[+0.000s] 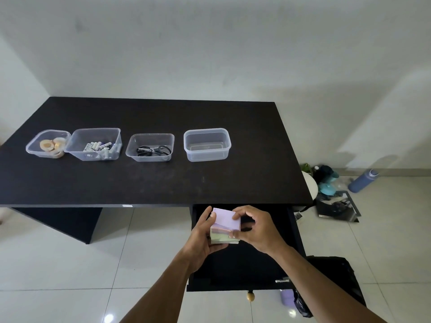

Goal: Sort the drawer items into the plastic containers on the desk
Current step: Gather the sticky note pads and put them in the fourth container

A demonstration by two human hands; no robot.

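Over the open drawer (245,271), the left hand (202,237) cupped the stack of sticky-note pads (225,221) while the right hand (258,229) pinched its edges; squaring them first would likely ease carrying to the empty container (206,156).

Two slim forearms, bare along all their visible length — skin only, right down to the wrists. The left hand (202,235) and the right hand (258,227) are bare too — the thumbnails short and plain.
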